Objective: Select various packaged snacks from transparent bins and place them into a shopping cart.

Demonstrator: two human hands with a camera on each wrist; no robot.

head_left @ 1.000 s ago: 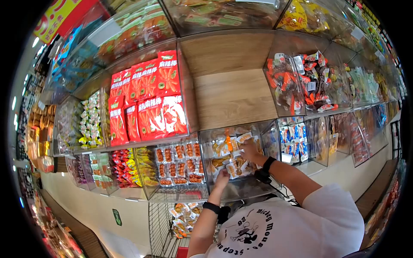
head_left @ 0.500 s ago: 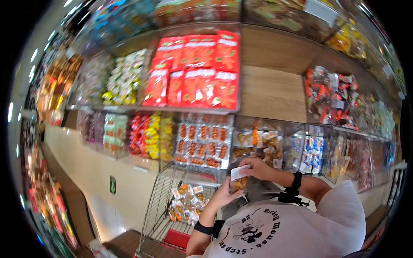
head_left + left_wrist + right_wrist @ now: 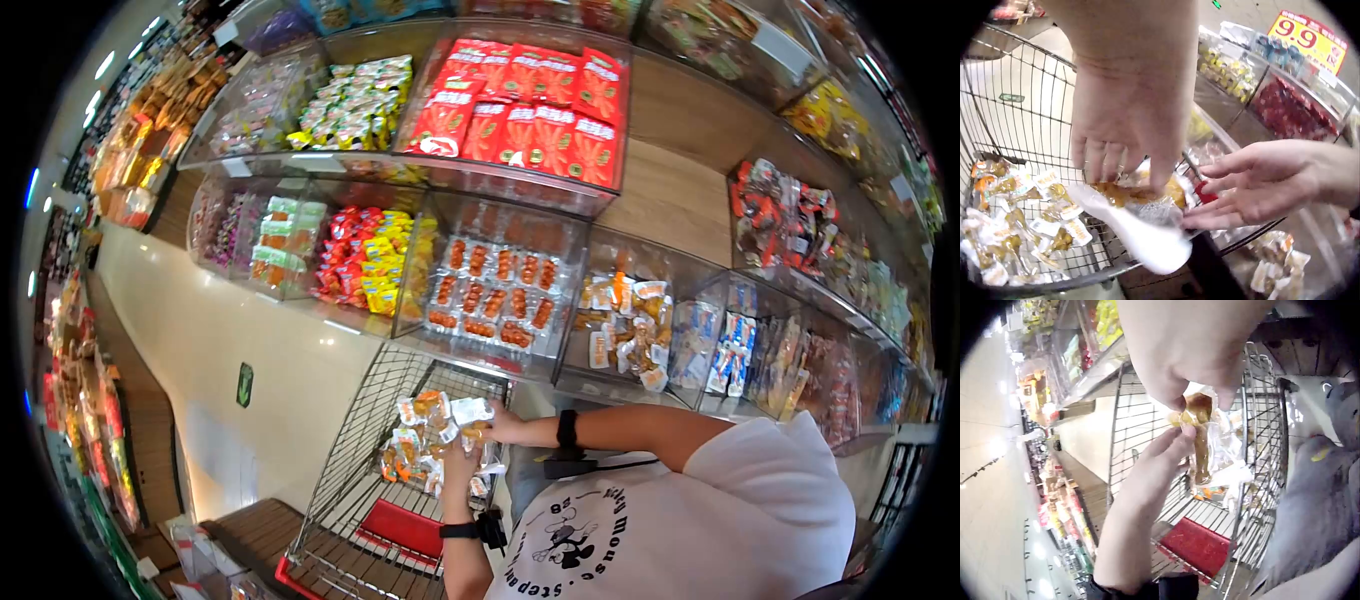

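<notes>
Over the wire cart (image 3: 340,452), my left hand (image 3: 461,468) holds clear snack packets with brown pieces and white labels. In the left wrist view, the fingers and thumb of that hand (image 3: 1132,106) bend over the packets (image 3: 1116,193), beside a blurred white label. My right hand (image 3: 1269,181) has its fingers spread, with fingertips at the packets' edge. The right wrist view has the right hand (image 3: 1188,347) above a packet (image 3: 1201,453) and the left hand (image 3: 1141,490) gripping it from below. Similar packets (image 3: 1015,219) lie in the cart.
A clear bin of similar packets (image 3: 625,330) stands right of a bin of reddish-brown snacks (image 3: 495,290). Red bags (image 3: 540,125) fill a shelf box above. The cart has a red panel (image 3: 400,528); another display runs along the left.
Both hands have moved from the packet bin down and left to above the cart, carrying packets. The head view has shifted, bringing more of the cart into sight.
</notes>
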